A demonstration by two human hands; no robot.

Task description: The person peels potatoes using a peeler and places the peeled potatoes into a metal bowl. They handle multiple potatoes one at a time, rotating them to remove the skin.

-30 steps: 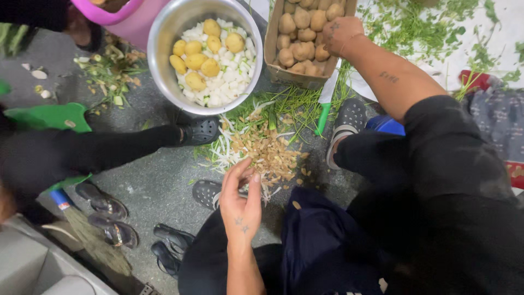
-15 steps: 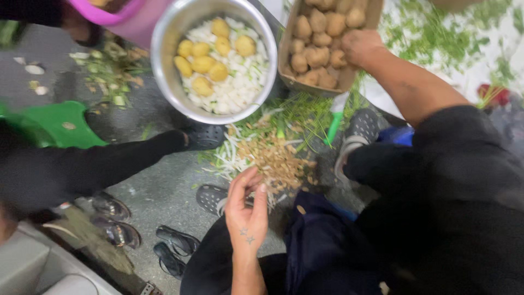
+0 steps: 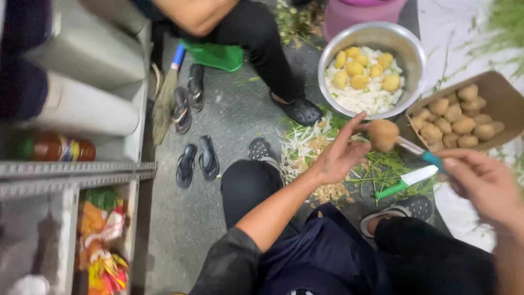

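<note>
Potato lifted out of the box
The right hand (image 3: 483, 183) left the brown cardboard box (image 3: 494, 93) and grips a teal-handled peeler (image 3: 423, 155); the left hand (image 3: 338, 155) now holds a round brown unpeeled potato (image 3: 383, 134)

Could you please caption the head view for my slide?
Left hand holds a potato; right hand holds a teal-handled peeler.
</note>
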